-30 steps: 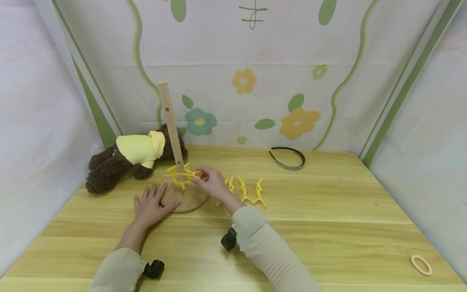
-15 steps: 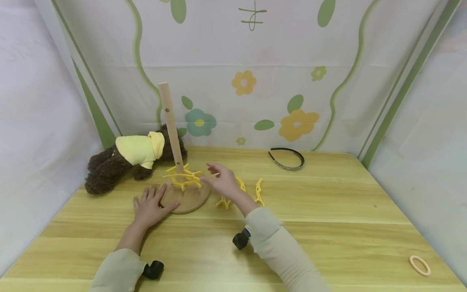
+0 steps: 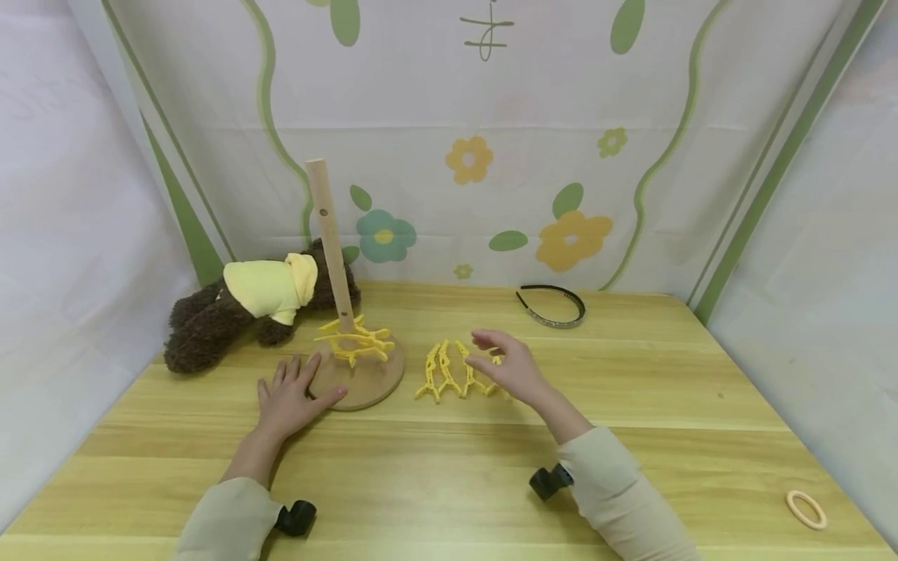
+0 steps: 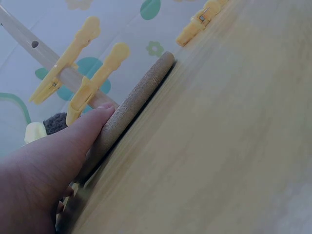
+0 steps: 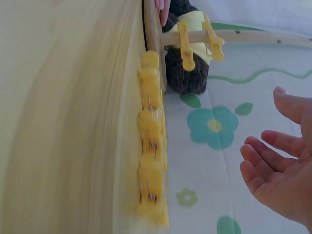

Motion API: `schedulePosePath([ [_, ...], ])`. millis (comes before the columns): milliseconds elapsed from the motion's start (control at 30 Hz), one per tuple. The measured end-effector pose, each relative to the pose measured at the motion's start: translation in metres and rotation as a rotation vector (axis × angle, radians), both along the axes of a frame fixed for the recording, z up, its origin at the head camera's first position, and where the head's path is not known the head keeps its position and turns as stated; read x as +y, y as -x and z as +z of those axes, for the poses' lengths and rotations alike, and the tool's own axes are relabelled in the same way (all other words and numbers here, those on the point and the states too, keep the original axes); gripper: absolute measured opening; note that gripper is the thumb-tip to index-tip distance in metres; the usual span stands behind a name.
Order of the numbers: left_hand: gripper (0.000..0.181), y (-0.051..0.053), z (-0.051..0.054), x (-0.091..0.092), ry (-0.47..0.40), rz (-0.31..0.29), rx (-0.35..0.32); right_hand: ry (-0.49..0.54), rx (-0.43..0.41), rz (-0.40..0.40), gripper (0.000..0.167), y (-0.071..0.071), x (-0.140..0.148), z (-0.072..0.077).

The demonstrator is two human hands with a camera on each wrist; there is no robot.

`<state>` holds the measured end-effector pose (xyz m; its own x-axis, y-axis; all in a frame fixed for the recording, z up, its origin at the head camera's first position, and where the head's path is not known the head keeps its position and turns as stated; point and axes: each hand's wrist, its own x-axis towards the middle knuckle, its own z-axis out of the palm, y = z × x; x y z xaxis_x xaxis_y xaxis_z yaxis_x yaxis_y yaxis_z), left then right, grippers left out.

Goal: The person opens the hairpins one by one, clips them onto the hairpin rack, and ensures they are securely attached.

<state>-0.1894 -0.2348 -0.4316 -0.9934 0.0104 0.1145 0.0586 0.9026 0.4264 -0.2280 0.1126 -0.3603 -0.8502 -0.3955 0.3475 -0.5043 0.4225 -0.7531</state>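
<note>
A wooden stand has an upright post (image 3: 330, 241) with holes and a round base (image 3: 372, 382). Yellow alligator hair clips (image 3: 358, 340) are on the post's lower part, just above the base. My left hand (image 3: 289, 396) rests at the base's left side with fingers spread, its thumb (image 4: 87, 124) lying on the base. Several more yellow hair clips (image 3: 445, 370) lie in a row on the table to the right of the stand. My right hand (image 3: 515, 370) hovers above the right end of that row, fingers loosely bent, holding nothing. It partly hides the rightmost clip.
Behind the stand lies a dark brown plush toy (image 3: 270, 288) in a yellow hoodie. A black headband (image 3: 561, 308) with a glittery band is at the table's back right. A small pale ring (image 3: 807, 509) lies near the right edge. A printed curtain (image 3: 421, 93) stands behind the table.
My right hand has let go of a clip at the post and moved right, over the row of loose clips. The left hand has stayed on the base.
</note>
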Motion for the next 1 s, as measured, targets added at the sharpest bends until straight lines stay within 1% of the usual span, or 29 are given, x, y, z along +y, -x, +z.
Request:
schedulePosePath([
  [133, 0.089, 0.0, 0.0, -0.001, 0.008, 0.005, 0.003, -0.029, -0.023, -0.049, 0.045, -0.004, 0.025, -0.006],
  [267, 0.089, 0.0, -0.001, -0.004, 0.01, 0.01, 0.002, -0.01, -0.065, -0.06, 0.043, -0.005, 0.041, -0.015],
  [367, 0.089, 0.0, -0.001, -0.004, 0.006, 0.01, 0.003, -0.021, -0.079, -0.066, 0.041, -0.007, 0.047, -0.02],
  [500, 0.089, 0.002, -0.003, -0.004, 0.008, 0.009, 0.008, -0.056, -0.096, -0.1, 0.042, -0.006, 0.052, -0.03],
  [600, 0.089, 0.002, -0.003, -0.003, 0.004, 0.007, 0.01, -0.053, -0.133, -0.117, 0.045, -0.004, 0.054, -0.043],
  [700, 0.089, 0.002, -0.002, -0.002, -0.002, 0.003, 0.009, -0.055, -0.155, -0.135, 0.042, -0.004, 0.055, -0.055],
  [767, 0.089, 0.002, -0.002, -0.001, -0.003, 0.001, 0.008, -0.068, -0.152, -0.157, 0.037, -0.004, 0.055, -0.061],
  [833, 0.089, 0.003, -0.002, -0.001, -0.002, 0.0, 0.008, -0.085, -0.135, -0.179, 0.031, -0.005, 0.054, -0.063],
  [1000, 0.089, 0.003, -0.002, -0.002, -0.004, -0.003, 0.011, -0.109, -0.089, -0.24, 0.016, -0.005, 0.053, -0.065],
])
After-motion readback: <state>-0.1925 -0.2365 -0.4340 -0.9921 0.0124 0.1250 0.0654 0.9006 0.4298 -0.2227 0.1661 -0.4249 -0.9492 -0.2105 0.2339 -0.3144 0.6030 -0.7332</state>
